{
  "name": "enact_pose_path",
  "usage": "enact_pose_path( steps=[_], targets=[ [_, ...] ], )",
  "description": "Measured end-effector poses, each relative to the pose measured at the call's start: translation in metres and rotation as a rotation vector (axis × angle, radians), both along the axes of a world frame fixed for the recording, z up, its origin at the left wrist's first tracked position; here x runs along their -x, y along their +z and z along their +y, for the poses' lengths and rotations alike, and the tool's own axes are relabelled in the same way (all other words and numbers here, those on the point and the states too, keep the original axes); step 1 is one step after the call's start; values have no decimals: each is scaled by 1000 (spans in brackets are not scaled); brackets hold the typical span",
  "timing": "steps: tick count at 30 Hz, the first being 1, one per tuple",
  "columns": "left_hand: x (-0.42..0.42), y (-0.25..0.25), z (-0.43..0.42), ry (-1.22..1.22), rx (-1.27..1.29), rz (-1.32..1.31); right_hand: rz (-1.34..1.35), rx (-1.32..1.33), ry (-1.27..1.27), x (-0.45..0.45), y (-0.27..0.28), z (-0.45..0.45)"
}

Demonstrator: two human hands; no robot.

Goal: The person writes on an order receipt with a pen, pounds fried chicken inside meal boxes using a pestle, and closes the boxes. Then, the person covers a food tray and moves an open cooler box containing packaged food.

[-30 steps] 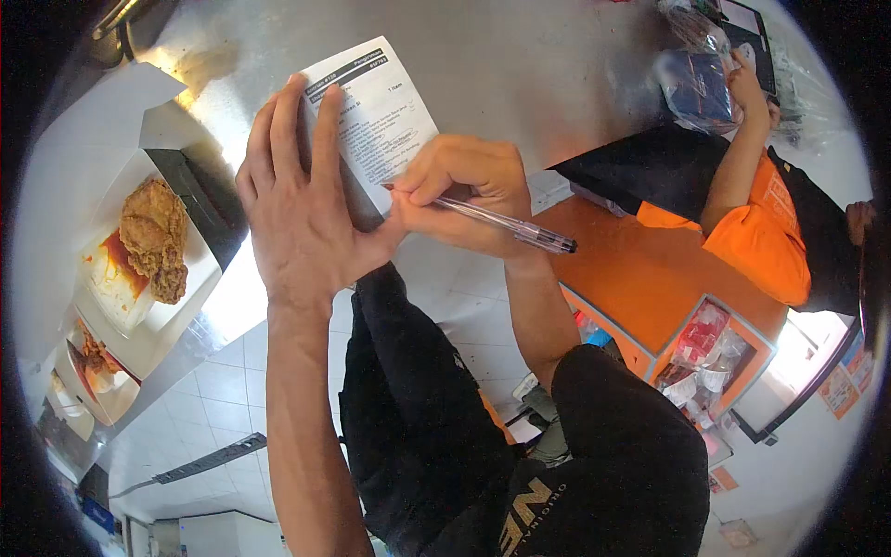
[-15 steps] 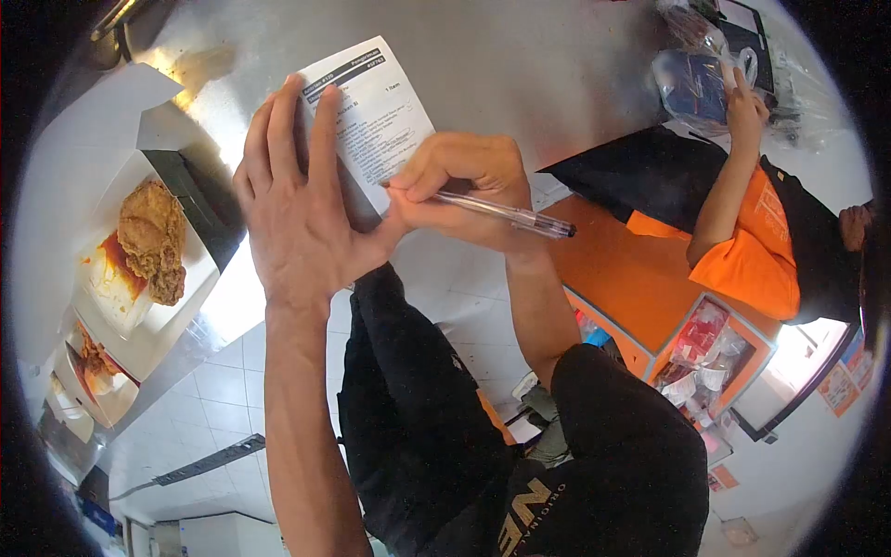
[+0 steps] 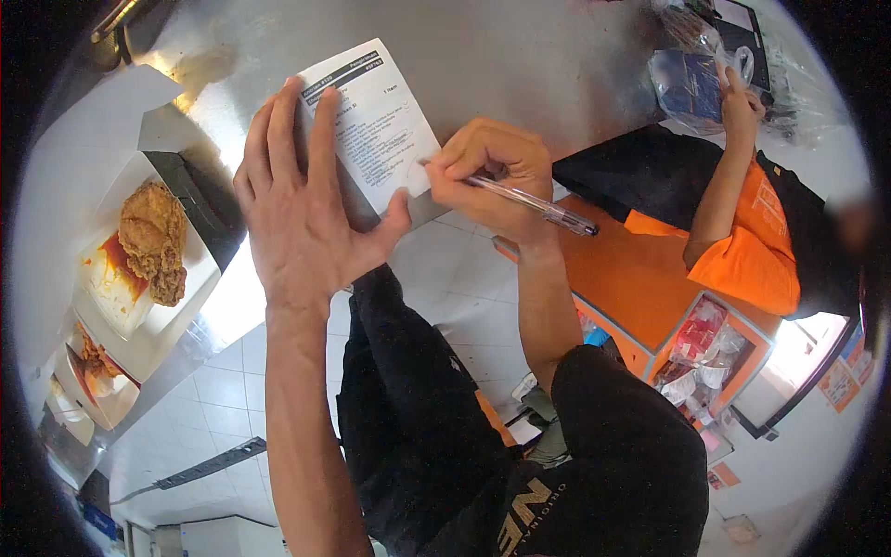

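Observation:
A white printed order slip (image 3: 388,111) with dark header bands lies on the metal counter. My left hand (image 3: 306,204) rests flat over its left side, fingers spread, pressing it down. Pinched in my right hand (image 3: 497,176) is a clear ballpoint pen (image 3: 548,206) with a dark end cap. Its tip is at the lower right edge of the slip, where faint curved pen marks show. Left of my left hand sits an open white food box (image 3: 200,278) holding a piece of fried chicken (image 3: 151,243) and rice with red sauce.
Another open food box (image 3: 116,399) stands nearer on the left. At right, a person in an orange and black shirt (image 3: 752,246) holds a plastic bag (image 3: 689,84) with a dark box in it. An orange cabinet (image 3: 603,274) and a bin of packets (image 3: 710,357) are below.
My right hand and the pen have moved right and slightly up, from the slip's lower middle to its right edge. My left hand stays in place.

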State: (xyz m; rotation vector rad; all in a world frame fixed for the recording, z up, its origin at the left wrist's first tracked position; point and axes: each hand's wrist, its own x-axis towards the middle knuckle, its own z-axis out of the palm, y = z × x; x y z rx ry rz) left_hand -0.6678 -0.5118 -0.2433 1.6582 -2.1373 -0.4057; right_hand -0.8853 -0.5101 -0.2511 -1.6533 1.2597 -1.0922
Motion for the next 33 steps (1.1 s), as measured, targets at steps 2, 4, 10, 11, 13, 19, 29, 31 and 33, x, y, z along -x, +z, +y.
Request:
enact_pose_path(
  steps=[2,4,10,11,13,19,29,31,33],
  targets=[
    [-1,-1,0,-4,4,0,-8,-23,37,-2,5,1],
    [-2,-1,0,-4,4,-4,2,-7,54,1,3,2],
    [-2,-2,1,0,6,6,-53,-4,11,3,3,3],
    [-2,-1,1,2,5,3,-55,-5,23,2,5,3],
    [-1,-1,1,3,4,1,-52,-31,31,1,3,5],
    [-1,-2,1,6,2,7,-76,12,-6,6,-5,1],
    [0,-1,0,8,-2,1,-32,-10,14,6,-1,3],
    [0,-2,1,3,-1,0,-4,3,-21,6,-3,3],
    [-1,-4,2,-1,-3,-13,2,-1,-30,5,-2,3]
  ],
)
